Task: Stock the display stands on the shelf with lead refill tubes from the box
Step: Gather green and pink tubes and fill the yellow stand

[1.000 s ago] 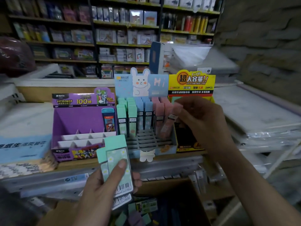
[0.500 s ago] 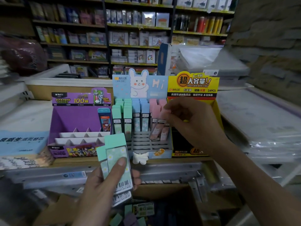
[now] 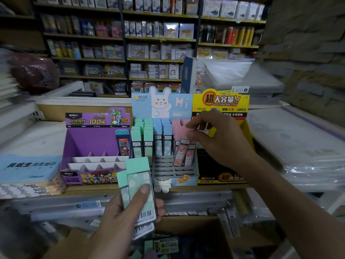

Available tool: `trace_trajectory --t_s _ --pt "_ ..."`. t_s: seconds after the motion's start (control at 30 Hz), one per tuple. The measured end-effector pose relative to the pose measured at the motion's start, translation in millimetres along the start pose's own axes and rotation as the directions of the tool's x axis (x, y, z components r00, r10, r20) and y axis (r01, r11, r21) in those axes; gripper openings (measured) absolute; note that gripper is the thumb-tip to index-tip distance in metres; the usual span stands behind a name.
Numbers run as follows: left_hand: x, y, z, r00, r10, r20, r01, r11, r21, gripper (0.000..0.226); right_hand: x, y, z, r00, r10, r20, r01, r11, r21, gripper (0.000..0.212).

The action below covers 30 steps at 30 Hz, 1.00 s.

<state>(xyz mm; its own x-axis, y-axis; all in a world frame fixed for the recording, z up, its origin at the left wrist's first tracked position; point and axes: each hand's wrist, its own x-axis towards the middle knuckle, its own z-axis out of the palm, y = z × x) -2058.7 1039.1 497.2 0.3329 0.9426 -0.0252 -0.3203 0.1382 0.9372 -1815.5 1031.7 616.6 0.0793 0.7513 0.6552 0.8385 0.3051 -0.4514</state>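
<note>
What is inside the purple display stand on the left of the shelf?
One blue-capped tube stands in the back right corner of the purple display stand. White dividers fill the front rows, with no tubes showing. The slot bottoms are hidden behind the dividers.

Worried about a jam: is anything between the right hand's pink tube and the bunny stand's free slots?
Nothing visible. The right hand pinches the pink tube, tilted, its lower end at the free grey slots beside a standing pink tube.

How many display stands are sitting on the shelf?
3: a purple stand on the left, a blue bunny stand in the middle, and a yellow stand on the right, partly behind the right hand.
</note>
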Motion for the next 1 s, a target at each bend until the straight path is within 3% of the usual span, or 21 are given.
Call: trace_trajectory --t_s 0.37,0.8,1.0 --pt "-0.3 4.9 5.1 0.999 0.027 0.029 -0.027 0.999 0.028 0.026 9.0 -3.5 8.9 0.994 -0.006 0.106 0.007 1.000 -0.008 0.010" --pt "3.4 5.1 12.5 1.000 0.006 0.029 -0.005 1.000 -0.018 0.028 0.9 6.5 17.5 0.999 0.001 0.046 0.002 0.998 -0.062 0.017" --pt "7.1 5.8 24.7 0.996 0.023 0.085 -0.022 1.000 -0.009 0.028 -12.1 7.6 2.0 1.000 0.018 -0.015 -0.018 0.999 0.027 0.020"
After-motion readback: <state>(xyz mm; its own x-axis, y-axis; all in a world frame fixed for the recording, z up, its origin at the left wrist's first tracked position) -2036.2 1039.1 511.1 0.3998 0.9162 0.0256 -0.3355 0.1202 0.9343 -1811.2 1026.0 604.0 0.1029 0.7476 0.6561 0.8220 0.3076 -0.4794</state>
